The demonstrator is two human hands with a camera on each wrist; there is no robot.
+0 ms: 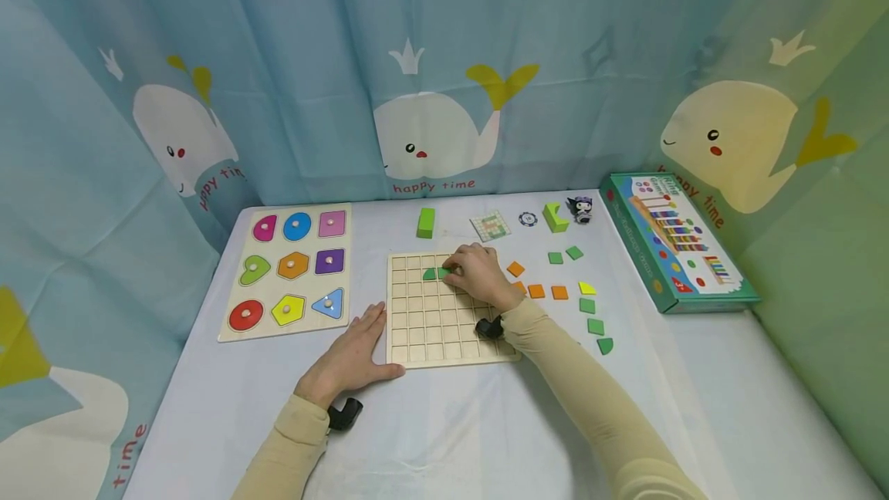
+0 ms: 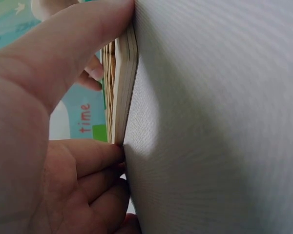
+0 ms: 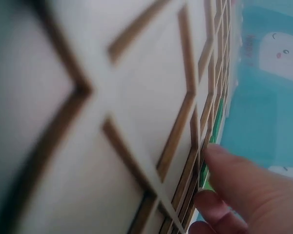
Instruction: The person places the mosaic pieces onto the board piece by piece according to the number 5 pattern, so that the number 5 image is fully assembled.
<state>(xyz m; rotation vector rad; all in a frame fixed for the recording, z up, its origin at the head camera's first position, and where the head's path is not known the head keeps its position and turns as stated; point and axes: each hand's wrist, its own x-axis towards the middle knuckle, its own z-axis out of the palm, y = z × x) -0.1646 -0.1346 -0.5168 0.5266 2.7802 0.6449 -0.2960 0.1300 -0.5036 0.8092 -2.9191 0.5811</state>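
A square wooden grid board [image 1: 425, 322] lies flat on the table. My left hand [image 1: 354, 353] rests on the table at its near left corner, thumb and fingers spread; in the left wrist view thumb and index finger touch the board's edge [image 2: 124, 92]. Over the far part of the grid, my right hand [image 1: 479, 272] pinches a small green tile [image 1: 443, 273] between thumb and fingers, down at a cell. Just left of it a green quarter-round tile [image 1: 430, 274] sits in the grid. In the right wrist view the fingers partly hide the green.
Orange tiles [image 1: 536, 292], green tiles [image 1: 586, 305] and a yellow tile [image 1: 586, 288] lie right of the board. A shape puzzle [image 1: 305, 292] is at left, a green game box [image 1: 677, 241] at right. Behind are green blocks [image 1: 426, 223], a pattern card [image 1: 490, 226] and a figurine [image 1: 579, 210].
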